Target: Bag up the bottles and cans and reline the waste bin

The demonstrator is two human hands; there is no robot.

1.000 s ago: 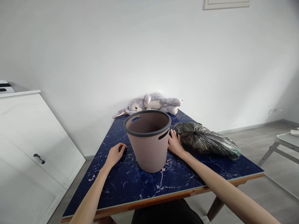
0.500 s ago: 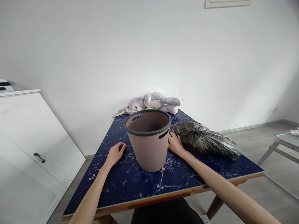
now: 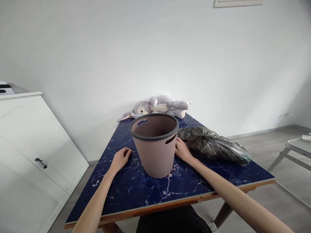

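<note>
A tapered mauve trash can [image 3: 155, 158] with a dark grey rim and cut-out handle slots stands upright between my hands. My left hand [image 3: 120, 159] rests on the table to its left, apart from it, with the fingers loosely curled and nothing visible in them. On the other side, my right hand [image 3: 182, 151] lies close by the can's wall, fingers drawn in; the can partly hides them, and whether they touch it I cannot tell. A filled black plastic garbage bag [image 3: 213, 144], gathered at a twisted knot, lies just right of that hand.
A grey plush rabbit [image 3: 160, 105] lies on its side at the far end of the blue marbled table [image 3: 136, 197], against the wall. To the left stands a white cabinet [image 3: 29, 139] with a black handle. A folding chair [image 3: 295, 149] is at the right.
My right hand's fingers have drawn in from lying spread beside the garbage bag. My left hand and the trash can stay in place.
</note>
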